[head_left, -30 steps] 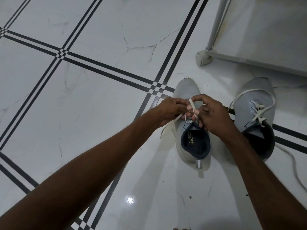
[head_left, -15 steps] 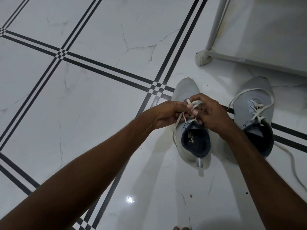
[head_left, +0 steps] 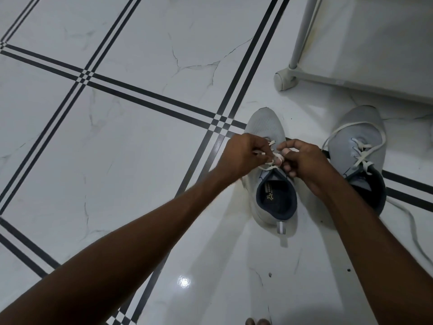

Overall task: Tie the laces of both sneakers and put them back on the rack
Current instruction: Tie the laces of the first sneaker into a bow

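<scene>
Both hands (head_left: pixel 276 158) pinch laces (head_left: pixel 271 158) — left sneaker (head_left: pixel 264 125) (floor).

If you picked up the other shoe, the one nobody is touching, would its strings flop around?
Probably yes. The right sneaker has an untied lace trailing loose over the floor, so it would likely dangle and swing. The shoe looks soft and knitted, so it may bend a little and feel light. Its flat sole suggests it won't roll.
</scene>
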`<state>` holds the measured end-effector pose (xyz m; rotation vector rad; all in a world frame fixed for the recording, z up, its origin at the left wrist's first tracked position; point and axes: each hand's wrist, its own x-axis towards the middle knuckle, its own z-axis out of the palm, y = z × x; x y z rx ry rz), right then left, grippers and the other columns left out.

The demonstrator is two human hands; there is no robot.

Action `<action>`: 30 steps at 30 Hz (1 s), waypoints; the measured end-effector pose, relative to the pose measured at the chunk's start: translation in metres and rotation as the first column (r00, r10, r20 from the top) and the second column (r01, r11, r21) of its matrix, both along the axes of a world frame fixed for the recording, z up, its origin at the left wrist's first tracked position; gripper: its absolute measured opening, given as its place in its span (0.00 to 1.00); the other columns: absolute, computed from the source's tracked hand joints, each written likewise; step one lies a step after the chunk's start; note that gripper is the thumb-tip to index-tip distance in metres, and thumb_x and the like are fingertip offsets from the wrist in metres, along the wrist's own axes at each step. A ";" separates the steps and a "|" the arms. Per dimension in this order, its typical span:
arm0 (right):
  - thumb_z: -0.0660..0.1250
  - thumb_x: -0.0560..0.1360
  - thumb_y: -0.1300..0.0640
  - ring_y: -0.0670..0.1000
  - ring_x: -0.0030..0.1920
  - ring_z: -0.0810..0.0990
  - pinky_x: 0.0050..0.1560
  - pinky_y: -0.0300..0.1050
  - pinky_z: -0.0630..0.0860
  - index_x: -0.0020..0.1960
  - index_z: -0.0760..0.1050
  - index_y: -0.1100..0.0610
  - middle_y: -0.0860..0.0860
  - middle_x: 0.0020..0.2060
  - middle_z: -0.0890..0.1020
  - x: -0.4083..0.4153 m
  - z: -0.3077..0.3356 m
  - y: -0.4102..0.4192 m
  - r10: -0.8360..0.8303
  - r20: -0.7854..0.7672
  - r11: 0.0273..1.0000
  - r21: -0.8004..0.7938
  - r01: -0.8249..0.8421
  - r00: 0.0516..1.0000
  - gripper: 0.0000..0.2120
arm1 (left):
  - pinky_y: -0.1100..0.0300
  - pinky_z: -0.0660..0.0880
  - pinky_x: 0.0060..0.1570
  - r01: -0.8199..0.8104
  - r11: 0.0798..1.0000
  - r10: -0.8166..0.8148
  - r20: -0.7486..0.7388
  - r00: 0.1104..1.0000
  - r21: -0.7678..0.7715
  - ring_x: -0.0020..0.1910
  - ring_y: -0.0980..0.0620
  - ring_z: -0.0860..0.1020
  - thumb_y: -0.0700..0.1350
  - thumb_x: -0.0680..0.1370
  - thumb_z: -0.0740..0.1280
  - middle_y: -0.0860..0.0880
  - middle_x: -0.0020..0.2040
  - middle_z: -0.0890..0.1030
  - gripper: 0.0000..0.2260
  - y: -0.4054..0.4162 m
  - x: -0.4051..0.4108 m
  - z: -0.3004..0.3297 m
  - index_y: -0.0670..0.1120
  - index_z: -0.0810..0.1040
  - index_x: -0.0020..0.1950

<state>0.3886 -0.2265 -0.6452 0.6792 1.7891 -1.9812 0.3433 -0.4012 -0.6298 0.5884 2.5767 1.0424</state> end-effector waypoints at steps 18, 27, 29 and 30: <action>0.71 0.69 0.60 0.55 0.26 0.81 0.32 0.47 0.78 0.35 0.83 0.55 0.60 0.31 0.84 0.007 -0.031 0.034 -0.156 0.080 0.840 0.535 0.090 0.984 0.05 | 0.62 0.79 0.45 -0.299 0.952 0.279 0.219 0.935 0.062 0.39 0.59 0.82 0.39 0.76 0.70 0.53 0.38 0.85 0.07 -0.045 0.039 -0.014 0.47 0.84 0.39; 0.68 0.77 0.63 0.47 0.25 0.79 0.26 0.37 0.77 0.54 0.80 0.60 0.56 0.35 0.84 0.006 -0.007 0.012 -0.248 -0.014 0.962 0.117 0.248 0.969 0.07 | 0.67 0.70 0.33 -0.583 0.746 0.147 0.774 0.616 0.322 0.35 0.57 0.73 0.49 0.81 0.66 0.46 0.50 0.85 0.11 -0.027 0.020 -0.004 0.42 0.82 0.51; 0.67 0.77 0.64 0.46 0.25 0.78 0.25 0.35 0.75 0.54 0.79 0.60 0.52 0.33 0.85 0.001 -0.007 0.008 -0.327 0.084 0.944 -0.010 0.329 0.941 0.06 | 0.68 0.74 0.33 -0.660 0.672 0.062 0.863 0.502 0.336 0.34 0.58 0.76 0.49 0.82 0.64 0.45 0.52 0.85 0.12 -0.023 0.016 -0.004 0.41 0.79 0.58; 0.66 0.77 0.64 0.45 0.25 0.78 0.25 0.34 0.74 0.54 0.79 0.60 0.51 0.33 0.85 -0.001 -0.006 0.006 -0.343 0.130 0.933 -0.067 0.353 0.930 0.06 | 0.68 0.76 0.35 -0.689 0.641 0.024 0.888 0.459 0.338 0.36 0.58 0.78 0.47 0.83 0.63 0.45 0.53 0.85 0.13 -0.024 0.015 -0.004 0.40 0.79 0.61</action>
